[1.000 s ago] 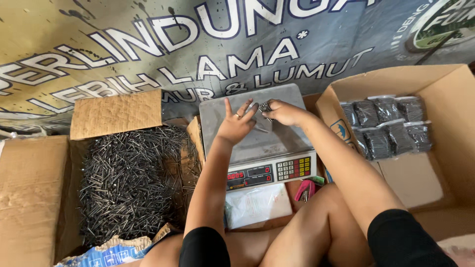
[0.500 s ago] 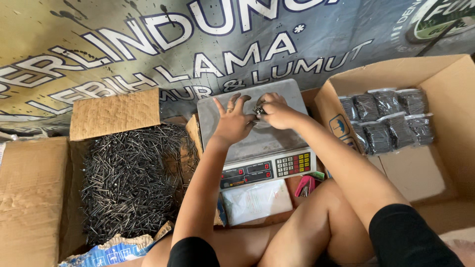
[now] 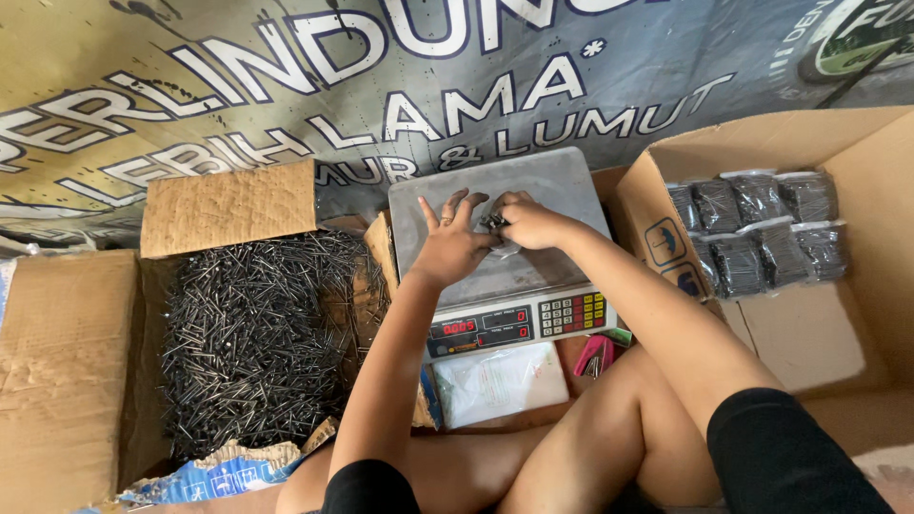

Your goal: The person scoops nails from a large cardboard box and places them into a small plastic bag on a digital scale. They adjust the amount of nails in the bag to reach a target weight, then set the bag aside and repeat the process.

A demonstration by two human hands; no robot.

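Note:
A grey digital scale (image 3: 552, 190) with a red display and keypad stands in front of me. My left hand (image 3: 452, 243) lies flat on its pan, fingers spread. My right hand (image 3: 528, 221) is closed around a small clump of dark nails (image 3: 493, 222) on the pan, right beside my left fingertips. A clear plastic bag seems to lie under the hands, though it is hard to make out.
An open cardboard box (image 3: 67, 371) full of loose dark nails (image 3: 252, 333) sits to the left. At the right, another box (image 3: 857, 143) holds several packed bags of nails (image 3: 757, 233). A stack of clear bags (image 3: 500, 383) and a pink stapler (image 3: 597, 352) lie below the scale.
Both hands have slid slightly toward the near side of the scale pan and drawn together over the nails. The camera has shifted a little.

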